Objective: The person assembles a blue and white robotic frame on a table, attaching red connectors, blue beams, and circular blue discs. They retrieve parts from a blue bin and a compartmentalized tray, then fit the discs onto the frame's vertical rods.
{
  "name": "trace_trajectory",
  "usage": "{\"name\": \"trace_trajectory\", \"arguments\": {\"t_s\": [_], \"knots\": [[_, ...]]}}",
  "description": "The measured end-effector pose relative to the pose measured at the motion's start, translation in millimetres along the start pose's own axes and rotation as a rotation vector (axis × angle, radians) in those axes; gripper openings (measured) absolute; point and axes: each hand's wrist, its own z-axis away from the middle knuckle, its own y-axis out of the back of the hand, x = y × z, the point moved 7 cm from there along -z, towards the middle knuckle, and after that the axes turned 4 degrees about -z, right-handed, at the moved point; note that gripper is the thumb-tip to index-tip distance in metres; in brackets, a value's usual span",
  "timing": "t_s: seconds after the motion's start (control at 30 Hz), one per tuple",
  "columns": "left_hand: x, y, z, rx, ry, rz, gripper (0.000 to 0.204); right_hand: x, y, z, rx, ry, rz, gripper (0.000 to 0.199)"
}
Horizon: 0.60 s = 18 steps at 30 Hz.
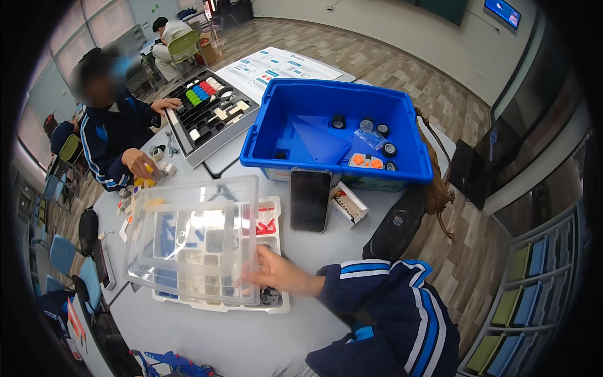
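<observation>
My right hand (274, 274) comes in from the lower right in a dark sleeve with blue and white stripes. Its fingers are closed on the right edge of a clear plastic lid (146, 235). Beneath the lid is a white sorting tray (277, 217) divided into compartments. Blue, white and red building pieces show through the plastic, and dark pieces sit in the near right corner. I cannot tell whether lid and tray touch at any point. My left hand is out of view.
A blue bin (264, 138) holds wheels and blue panels. Near it are a phone (310, 201), a small white box (349, 205) and a black pouch (397, 223). Across the table, a person (107, 138) handles pieces beside a grey case (207, 151). A blue model (176, 363) is at the lower edge.
</observation>
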Motion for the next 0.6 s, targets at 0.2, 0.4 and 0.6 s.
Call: {"name": "trace_trajectory", "arguments": {"t_s": [0.2,0.4,0.6], "knots": [[4,-16,1,0.001,0.006,0.005,0.039,24,29,-10,0.087,-0.040,-0.040,0.045],[-9,-4,6,0.037,0.033,0.010,0.042,7,27,-6,0.058,-0.095,0.302,0.066],[-35,30,23,0.093,0.120,0.026,0.044,-90,10,22,0.182,0.115,1.075,0.057]]}}
